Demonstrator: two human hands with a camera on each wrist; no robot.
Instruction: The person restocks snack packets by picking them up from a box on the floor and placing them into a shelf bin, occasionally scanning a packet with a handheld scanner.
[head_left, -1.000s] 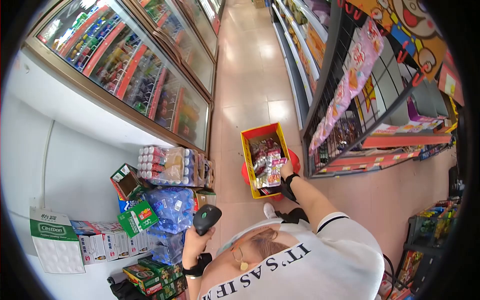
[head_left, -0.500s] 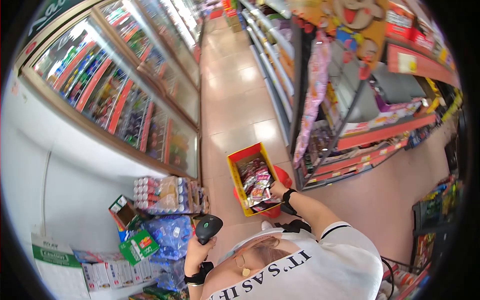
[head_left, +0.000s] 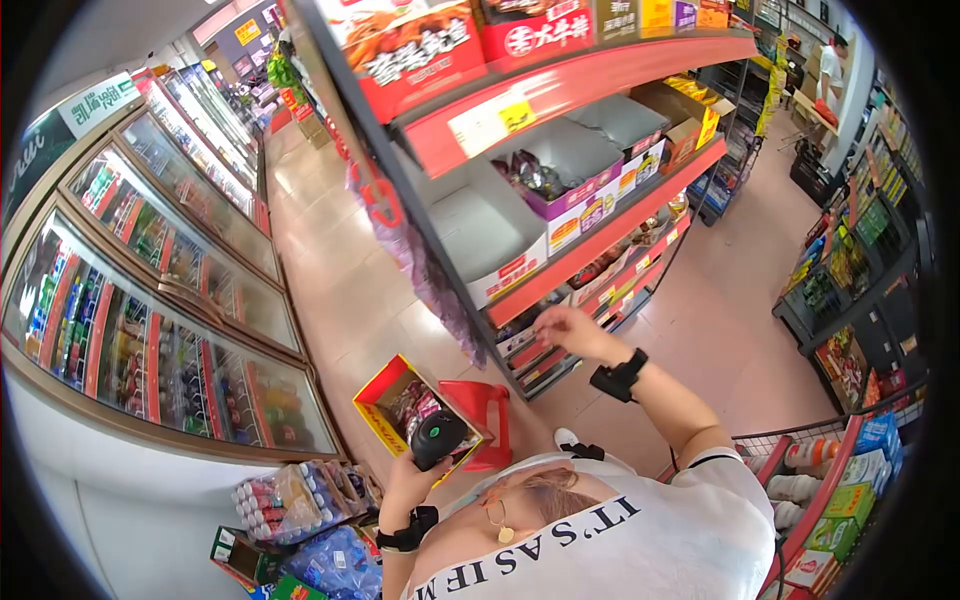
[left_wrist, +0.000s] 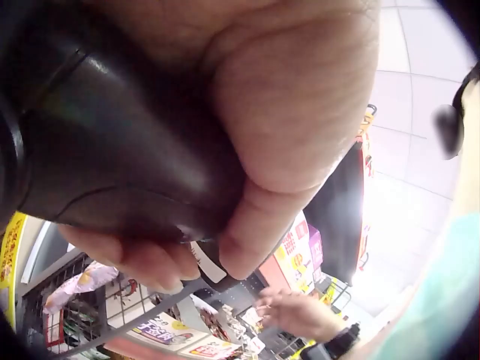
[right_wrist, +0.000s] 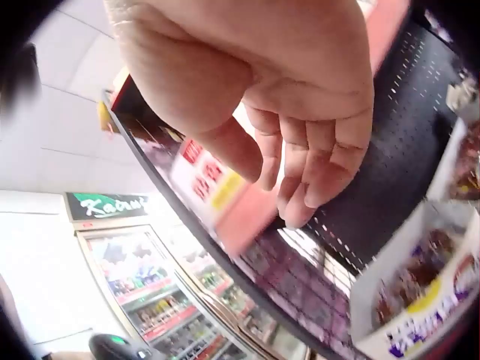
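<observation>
My left hand (head_left: 405,485) grips a black handheld scanner (head_left: 437,438), which overlaps the lower part of a yellow-and-red box (head_left: 380,392) in the head view. Silver-and-pink packets (head_left: 412,403) lie inside that box. In the left wrist view, thumb and fingers wrap round the scanner's dark body (left_wrist: 127,142). My right hand (head_left: 580,333) is raised in front of the lower shelves, holding nothing; its fingers (right_wrist: 319,161) hang loosely bent in the right wrist view, near a dark perforated shelf panel (right_wrist: 405,142) and an open carton of packets (right_wrist: 420,281).
A red stool (head_left: 485,415) stands beside the yellow-and-red box. The shelf rack (head_left: 590,265) holds cartons, one purple-edged with packets. Glass-door coolers (head_left: 150,330) line the left, with wrapped drink packs (head_left: 300,500) below. Another rack (head_left: 840,490) is at the lower right, and a person (head_left: 830,80) is far back.
The view has swung right toward the shelf rack. My right hand has left the packets in the box and lifted, empty, toward the shelves. My left hand still holds the scanner.
</observation>
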